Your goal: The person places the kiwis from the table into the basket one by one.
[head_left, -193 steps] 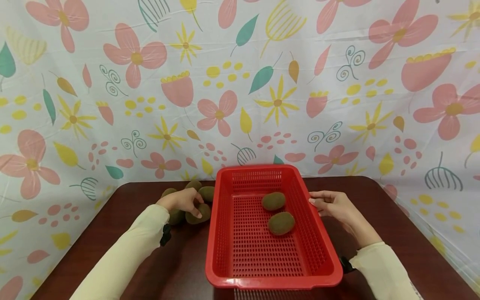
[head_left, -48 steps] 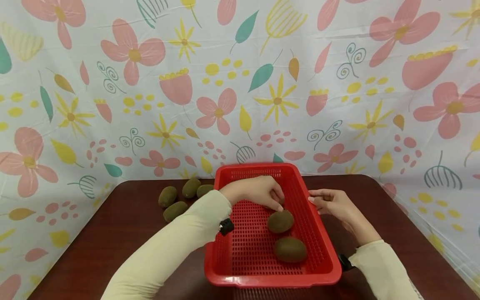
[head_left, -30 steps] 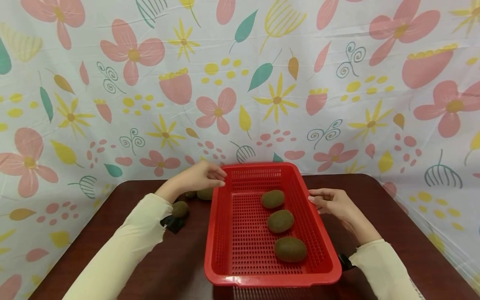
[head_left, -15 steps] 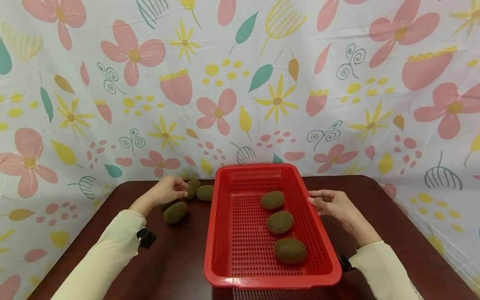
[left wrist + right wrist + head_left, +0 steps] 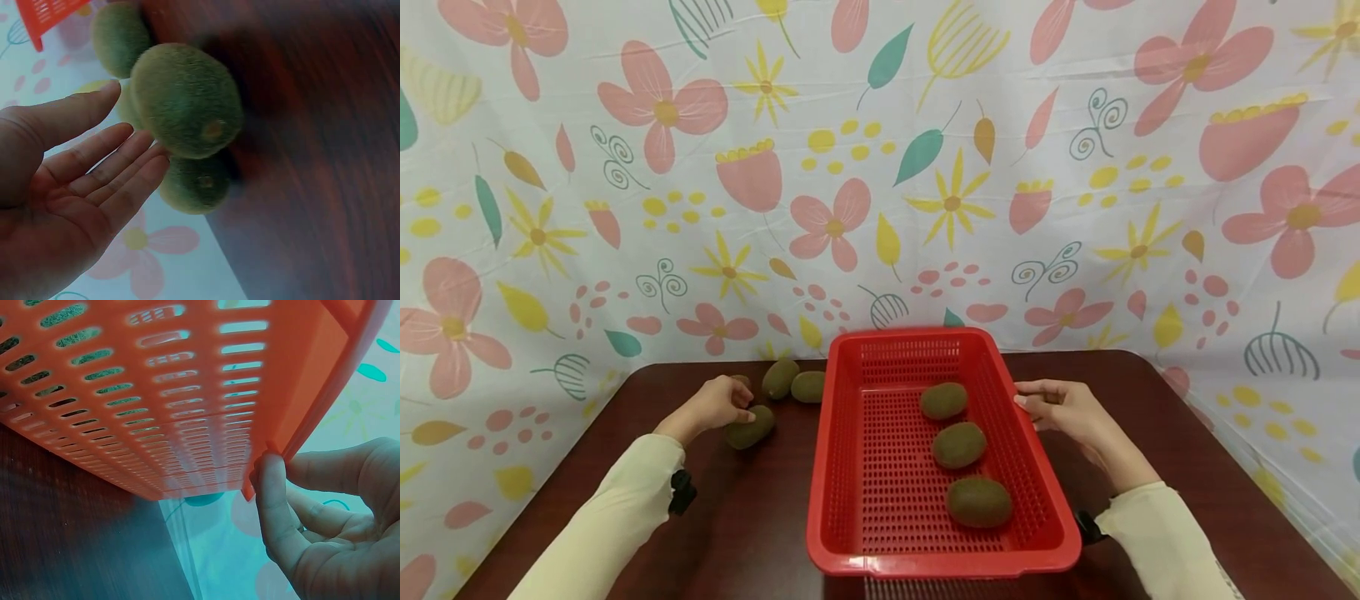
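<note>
My left hand [image 5: 713,406] is at a fuzzy brown kiwi [image 5: 752,429] on the left of the table. In the left wrist view its thumb and fingers are spread and nearly straight, with the fingertips right at the near kiwi [image 5: 187,100]. A second kiwi [image 5: 741,381] is mostly hidden behind that hand; two more, one kiwi [image 5: 780,379] and another kiwi [image 5: 808,387], lie toward the basket. My right hand [image 5: 1071,412] pinches the right rim of the red plastic basket [image 5: 943,563] between thumb and fingers. Inside it, three kiwis [image 5: 958,445] form a row along the right side.
The dark wooden table [image 5: 760,517] ends at the back against a flower-printed cloth [image 5: 880,167]. The basket's raised walls and rim stand between the loose kiwis and those inside.
A third kiwi has been set into the basket. My left hand has since let go, come back left over the loose kiwis and lowered to the front one. My right hand stays on the rim.
</note>
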Demonstrator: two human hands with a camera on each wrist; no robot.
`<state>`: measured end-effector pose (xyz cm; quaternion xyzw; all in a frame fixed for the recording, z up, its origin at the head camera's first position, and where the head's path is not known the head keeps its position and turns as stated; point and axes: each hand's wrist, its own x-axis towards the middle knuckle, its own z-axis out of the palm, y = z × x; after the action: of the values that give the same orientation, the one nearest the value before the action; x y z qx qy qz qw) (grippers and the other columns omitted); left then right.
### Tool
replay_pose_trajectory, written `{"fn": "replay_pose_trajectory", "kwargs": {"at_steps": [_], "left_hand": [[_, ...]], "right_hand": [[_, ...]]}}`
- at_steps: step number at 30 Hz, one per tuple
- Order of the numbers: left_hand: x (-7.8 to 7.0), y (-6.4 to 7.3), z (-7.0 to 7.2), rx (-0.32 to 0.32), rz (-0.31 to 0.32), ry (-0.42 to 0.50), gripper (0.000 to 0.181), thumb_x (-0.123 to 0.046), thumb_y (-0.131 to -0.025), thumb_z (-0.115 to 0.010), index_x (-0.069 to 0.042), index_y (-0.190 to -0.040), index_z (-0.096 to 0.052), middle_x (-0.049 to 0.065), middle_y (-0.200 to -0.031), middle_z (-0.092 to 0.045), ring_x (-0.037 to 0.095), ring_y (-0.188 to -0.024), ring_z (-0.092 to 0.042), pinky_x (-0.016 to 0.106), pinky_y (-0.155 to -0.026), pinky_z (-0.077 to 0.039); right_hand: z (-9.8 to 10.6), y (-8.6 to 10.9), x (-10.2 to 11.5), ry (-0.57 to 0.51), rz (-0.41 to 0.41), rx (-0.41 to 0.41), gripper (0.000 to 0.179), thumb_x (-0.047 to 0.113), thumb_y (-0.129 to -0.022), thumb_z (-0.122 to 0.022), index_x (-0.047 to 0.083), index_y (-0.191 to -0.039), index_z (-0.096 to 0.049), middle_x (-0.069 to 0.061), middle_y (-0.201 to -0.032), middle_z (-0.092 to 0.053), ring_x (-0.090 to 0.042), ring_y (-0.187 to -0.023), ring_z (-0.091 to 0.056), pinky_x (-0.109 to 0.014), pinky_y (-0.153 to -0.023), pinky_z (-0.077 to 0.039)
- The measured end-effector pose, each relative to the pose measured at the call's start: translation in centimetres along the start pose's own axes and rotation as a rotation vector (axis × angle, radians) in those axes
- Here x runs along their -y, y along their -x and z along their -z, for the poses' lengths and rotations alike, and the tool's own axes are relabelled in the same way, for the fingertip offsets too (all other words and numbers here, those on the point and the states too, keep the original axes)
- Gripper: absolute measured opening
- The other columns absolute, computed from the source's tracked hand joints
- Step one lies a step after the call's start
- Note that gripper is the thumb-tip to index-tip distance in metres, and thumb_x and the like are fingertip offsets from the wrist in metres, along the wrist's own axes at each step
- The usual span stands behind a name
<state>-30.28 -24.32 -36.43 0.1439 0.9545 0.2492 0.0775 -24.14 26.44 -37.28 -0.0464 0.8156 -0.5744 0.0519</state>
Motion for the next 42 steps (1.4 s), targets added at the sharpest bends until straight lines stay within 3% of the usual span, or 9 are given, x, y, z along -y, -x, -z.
{"fn": "replay_pose_trajectory", "kwargs": {"at_steps": [10, 16, 20, 24, 26, 30, 32, 37, 42], "left_hand": [[0.5, 0.0, -0.8, 0.030, 0.059, 0.024, 0.042, -0.009, -0.080, -0.078, 0.012, -0.113, -0.061, 0.022, -0.103, -0.064, 0.039, -0.100, -0.059, 0.043, -0.080, -0.053], [0.5, -0.2, -1.1, 0.069, 0.050, -0.012, 0.051, -0.014, -0.078, -0.080, 0.015, -0.114, -0.060, 0.025, -0.106, -0.063, 0.040, -0.102, -0.059, 0.046, -0.083, -0.051], [0.2, -0.2, -1.3, 0.102, 0.029, -0.038, 0.052, -0.016, -0.077, -0.081, 0.016, -0.112, -0.061, 0.015, -0.087, -0.063, 0.025, -0.081, -0.059, 0.038, -0.075, -0.050], [-0.2, -0.3, -1.3, 0.121, 0.027, -0.021, 0.052, -0.015, -0.076, -0.081, 0.017, -0.111, -0.060, -0.001, -0.056, -0.041, 0.012, -0.053, -0.035, 0.031, -0.063, -0.041], [-0.3, -0.4, -1.3, 0.129, 0.022, -0.021, 0.056, -0.017, -0.076, -0.082, 0.018, -0.112, -0.059, -0.002, -0.053, -0.036, 0.011, -0.050, -0.031, 0.031, -0.063, -0.040], [0.0, -0.6, -1.0, 0.146, -0.018, -0.044, 0.065, -0.027, -0.074, -0.084, 0.019, -0.112, -0.058, -0.001, -0.058, -0.047, 0.011, -0.053, -0.036, 0.030, -0.062, -0.041], [0.0, -0.7, -0.8, 0.151, -0.034, -0.034, 0.063, -0.029, -0.074, -0.084, 0.018, -0.108, -0.060, -0.003, -0.055, -0.045, 0.009, -0.051, -0.034, 0.029, -0.060, -0.040], [-0.8, -0.7, -0.4, 0.133, 0.002, 0.012, 0.032, -0.021, -0.074, -0.083, 0.006, -0.076, -0.066, -0.007, -0.049, -0.026, 0.008, -0.047, -0.019, 0.027, -0.051, -0.031], [-1.8, -0.6, 0.5, 0.110, 0.014, -0.001, 0.030, -0.018, -0.076, -0.081, 0.007, -0.085, -0.068, -0.003, -0.055, -0.041, 0.009, -0.048, -0.030, 0.026, -0.053, -0.036]], "right_hand": [[0.0, 0.0, 0.1, 0.001, 0.001, -0.003, 0.053, 0.021, -0.095, -0.063, -0.012, -0.134, -0.047, -0.008, -0.094, -0.068, -0.020, -0.078, -0.067, -0.033, -0.072, -0.056], [0.0, 0.1, 0.2, 0.002, -0.006, -0.004, 0.054, 0.021, -0.095, -0.063, -0.011, -0.135, -0.047, -0.007, -0.094, -0.069, -0.019, -0.078, -0.066, -0.033, -0.072, -0.056], [0.1, 0.1, 0.3, -0.004, -0.017, 0.004, 0.054, 0.022, -0.095, -0.063, -0.011, -0.135, -0.047, -0.007, -0.094, -0.069, -0.020, -0.079, -0.066, -0.033, -0.073, -0.056], [0.2, 0.1, 0.3, -0.003, -0.024, 0.001, 0.056, 0.023, -0.094, -0.064, -0.010, -0.135, -0.047, -0.007, -0.095, -0.069, -0.021, -0.081, -0.067, -0.035, -0.075, -0.056], [0.2, 0.1, 0.3, -0.001, -0.027, 0.001, 0.056, 0.024, -0.094, -0.065, -0.010, -0.135, -0.047, -0.008, -0.096, -0.069, -0.021, -0.081, -0.067, -0.035, -0.075, -0.056], [0.3, 0.1, 0.3, -0.003, -0.025, 0.006, 0.055, 0.023, -0.093, -0.065, -0.010, -0.134, -0.048, -0.008, -0.096, -0.069, -0.022, -0.081, -0.067, -0.035, -0.075, -0.056], [0.3, 0.1, 0.3, -0.005, -0.021, 0.008, 0.055, 0.023, -0.093, -0.065, -0.011, -0.133, -0.049, -0.008, -0.095, -0.070, -0.022, -0.080, -0.067, -0.034, -0.074, -0.056], [0.4, 0.1, 0.3, -0.006, -0.020, 0.009, 0.055, 0.023, -0.093, -0.065, -0.011, -0.134, -0.048, -0.008, -0.096, -0.070, -0.021, -0.081, -0.067, -0.034, -0.074, -0.056], [0.5, 0.1, 0.3, -0.009, -0.028, 0.018, 0.057, 0.024, -0.093, -0.065, -0.010, -0.135, -0.047, -0.009, -0.098, -0.070, -0.022, -0.083, -0.067, -0.034, -0.075, -0.056]]}}
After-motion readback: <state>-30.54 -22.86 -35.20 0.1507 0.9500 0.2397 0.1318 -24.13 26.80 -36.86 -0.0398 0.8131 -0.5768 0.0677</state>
